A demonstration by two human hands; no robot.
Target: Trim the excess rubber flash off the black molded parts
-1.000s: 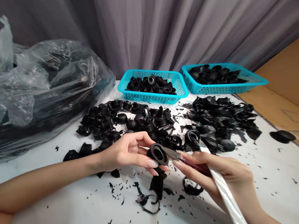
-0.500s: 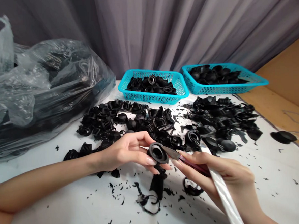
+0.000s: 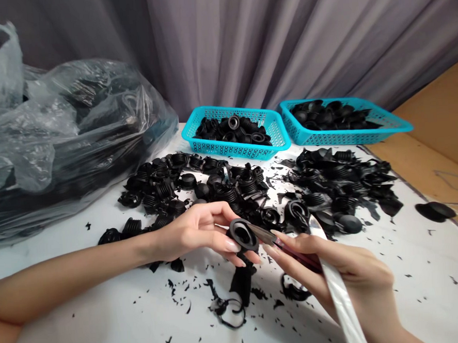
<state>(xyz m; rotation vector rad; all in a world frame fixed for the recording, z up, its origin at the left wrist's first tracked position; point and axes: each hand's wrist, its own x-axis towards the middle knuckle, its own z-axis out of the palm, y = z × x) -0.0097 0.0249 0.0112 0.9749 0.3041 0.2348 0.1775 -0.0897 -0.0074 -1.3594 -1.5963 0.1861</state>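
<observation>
My left hand pinches a round black rubber piece, its ringed open end turned up toward me. My right hand grips a small pointed blade with a dark red handle, mostly covered by the fingers. The blade's tip touches or nearly touches the right side of the rim; I cannot tell which. A shiny white strip runs past the right hand's thumb and down out of view; what it belongs to is hidden. Below the hands lie black trimmed rings and small scraps.
Ribbed black pieces lie heaped behind my hands, with another heap to the right. Two blue baskets, left and right, hold black pieces. A large clear plastic bag fills the left. One piece sits near the table's right edge.
Hardly anything differs. The white strip by my right hand has swung slightly to the left, and the whole view has shifted a touch; both hands keep their holds.
</observation>
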